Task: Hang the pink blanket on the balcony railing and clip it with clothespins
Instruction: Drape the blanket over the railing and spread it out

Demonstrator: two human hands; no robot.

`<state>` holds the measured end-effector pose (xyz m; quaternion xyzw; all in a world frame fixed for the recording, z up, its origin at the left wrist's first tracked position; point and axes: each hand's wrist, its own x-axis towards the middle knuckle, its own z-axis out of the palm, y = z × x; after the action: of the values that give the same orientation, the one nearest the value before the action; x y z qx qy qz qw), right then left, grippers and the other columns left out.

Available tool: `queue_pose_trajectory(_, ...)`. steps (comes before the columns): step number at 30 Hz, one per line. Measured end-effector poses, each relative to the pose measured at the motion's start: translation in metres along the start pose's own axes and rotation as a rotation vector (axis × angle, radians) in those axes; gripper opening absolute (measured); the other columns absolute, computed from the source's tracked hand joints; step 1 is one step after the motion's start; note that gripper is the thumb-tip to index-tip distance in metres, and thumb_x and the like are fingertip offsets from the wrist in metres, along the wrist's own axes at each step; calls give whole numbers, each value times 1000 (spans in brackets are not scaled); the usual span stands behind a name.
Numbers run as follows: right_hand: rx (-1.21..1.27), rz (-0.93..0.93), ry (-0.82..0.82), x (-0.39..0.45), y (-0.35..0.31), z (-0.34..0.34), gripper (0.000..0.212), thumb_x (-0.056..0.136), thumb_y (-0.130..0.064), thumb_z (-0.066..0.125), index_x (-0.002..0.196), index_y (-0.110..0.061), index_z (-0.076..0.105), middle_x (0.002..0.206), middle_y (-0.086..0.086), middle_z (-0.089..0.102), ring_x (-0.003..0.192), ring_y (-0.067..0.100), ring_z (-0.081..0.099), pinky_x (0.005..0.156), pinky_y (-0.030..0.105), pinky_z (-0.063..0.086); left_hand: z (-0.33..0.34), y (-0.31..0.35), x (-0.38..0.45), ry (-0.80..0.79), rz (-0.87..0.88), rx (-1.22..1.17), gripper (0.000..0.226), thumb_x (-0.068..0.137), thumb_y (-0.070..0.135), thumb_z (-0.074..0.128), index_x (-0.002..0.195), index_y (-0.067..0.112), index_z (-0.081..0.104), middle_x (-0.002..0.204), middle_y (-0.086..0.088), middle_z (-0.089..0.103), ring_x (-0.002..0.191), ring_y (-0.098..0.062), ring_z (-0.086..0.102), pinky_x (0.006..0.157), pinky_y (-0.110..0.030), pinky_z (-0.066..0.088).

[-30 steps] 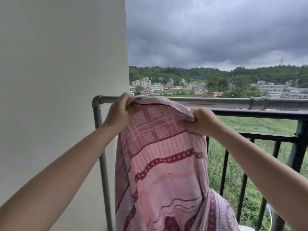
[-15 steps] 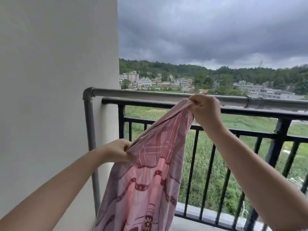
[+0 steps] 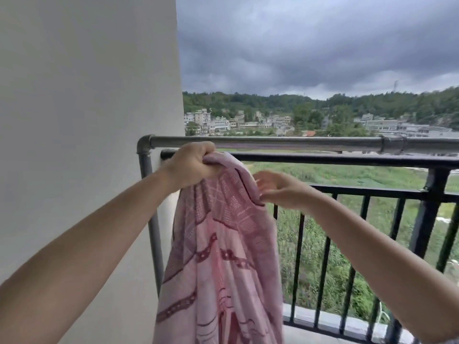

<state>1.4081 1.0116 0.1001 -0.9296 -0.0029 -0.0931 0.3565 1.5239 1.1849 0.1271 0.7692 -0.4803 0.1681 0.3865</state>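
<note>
A plain pale wall [image 3: 82, 120] fills the left side, and a grey metal pipe [image 3: 260, 142] turns at an elbow beside it and runs level to the right, with a grey upright dropping from the elbow. Just right of the wall the left hand [image 3: 191, 163] is raised near the pipe, its fingers [image 3: 211, 161] curled tight into a fist around a bunched top edge of the pink blanket [image 3: 218, 256]. The blanket hangs down from that fist in long folds, pink with darker maroon bands and a checked weave, in front of the black balcony railing [image 3: 347, 158]; it is held in the air on the near side, and whether any part of it touches the rail cannot be told. At the blanket's right upper edge the right hand [image 3: 280, 188] is lower than the left, its thumb and fingers pinching the hem lightly while the other fingers are loosely spread. Further right the railing's black top bar and vertical bars continue, with a thicker black post [image 3: 429, 212] near the edge. Beyond the bars lie green fields, a cluster of pale buildings, wooded hills and a heavy dark-grey cloudy sky.
</note>
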Motion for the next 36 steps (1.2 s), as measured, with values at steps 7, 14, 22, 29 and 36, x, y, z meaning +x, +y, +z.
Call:
queue_pose_trajectory(7,-139,44,246,9,10,17,17,87,-10,52,76,-2,62,60,-2,52,51,9,45,40,9,36,-6,7,-9,-237,-29,276,29,72,7,66,59,22,44,57,9,41,53,-5,36,48,-14,28)
queue_pose_trajectory(14,-26,-101,701,5,6,-12,25,83,7,45,84,-3,68,64,4,59,49,8,45,34,10,35,36,-58,-57,-578,-496,408,19,83,23,52,91,10,64,87,-7,61,80,-20,52,57,-25,37)
queue_pose_trajectory(22,268,37,806,18,24,-20,32,79,12,32,81,-4,59,67,12,56,49,20,51,36,20,47,21,-99,-77,-117,-698,147,28,89,26,45,81,8,65,88,-15,64,78,-28,58,63,-29,41)
queue_pose_trajectory(29,-105,277,296,24,45,18,7,80,-10,63,82,-4,62,77,9,61,72,21,58,66,31,54,-24,-61,-50,527,-438,275,21,85,-1,42,101,-7,56,108,-32,53,99,-39,52,69,-26,29)
queue_pose_trajectory(36,257,140,639,18,16,15,17,85,0,47,89,6,63,79,13,66,61,21,63,51,27,57,-38,-65,-42,498,-279,486,21,84,-7,45,104,-12,47,115,-36,39,94,-48,48,91,-50,44)
